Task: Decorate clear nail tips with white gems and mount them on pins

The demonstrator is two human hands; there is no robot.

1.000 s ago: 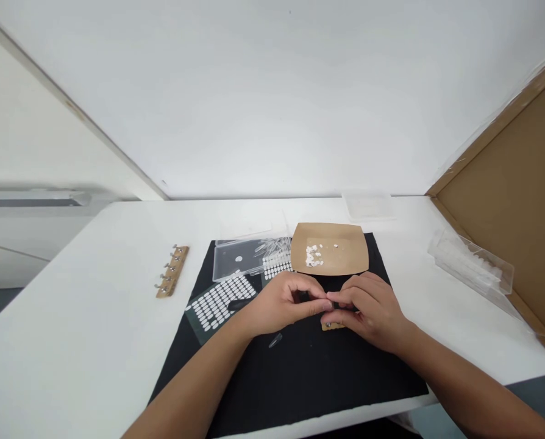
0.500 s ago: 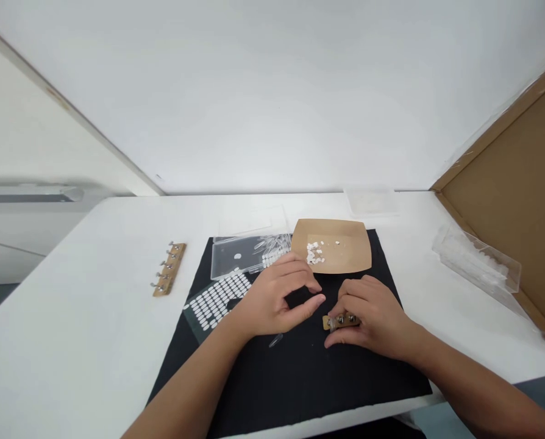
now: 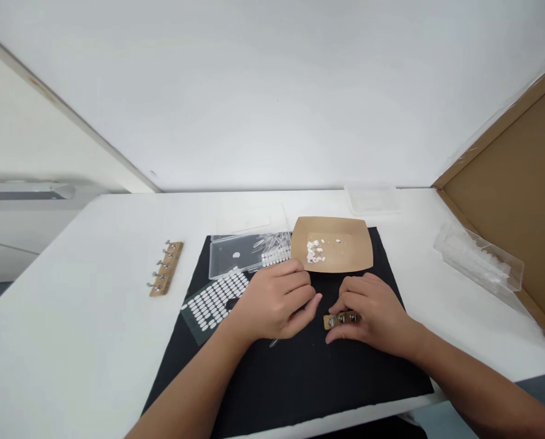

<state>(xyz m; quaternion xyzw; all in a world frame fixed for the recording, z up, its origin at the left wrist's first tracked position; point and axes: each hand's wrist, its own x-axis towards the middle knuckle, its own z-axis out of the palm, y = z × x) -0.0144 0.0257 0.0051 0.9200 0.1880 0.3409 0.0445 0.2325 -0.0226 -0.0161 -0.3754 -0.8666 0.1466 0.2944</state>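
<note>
My right hand [image 3: 368,314] is closed around a small wooden strip with metal studs [image 3: 339,320] lying low over the black mat. To its left, my left hand [image 3: 281,302] is closed, fingers curled in and thumb laid along them; whatever it may hold is hidden. Partly under that hand lies a clear pointed sliver like a nail tip [image 3: 274,342]. A dark sheet with rows of white oval stickers [image 3: 215,302] sits beside the left wrist, with a small black object [image 3: 231,303] on it.
Behind my hands, a brown paper tray [image 3: 355,247] holds white bits. A clear box [image 3: 222,263] contains transparent slivers and white ovals. Another wooden strip with metal pegs [image 3: 166,269] lies at the left. A clear container [image 3: 483,259] stands right, near the cardboard wall [image 3: 519,201].
My left hand's fingers and thumb have closed from a spread pose. My right hand keeps its hold on the wooden strip. The view has shifted slightly.
</note>
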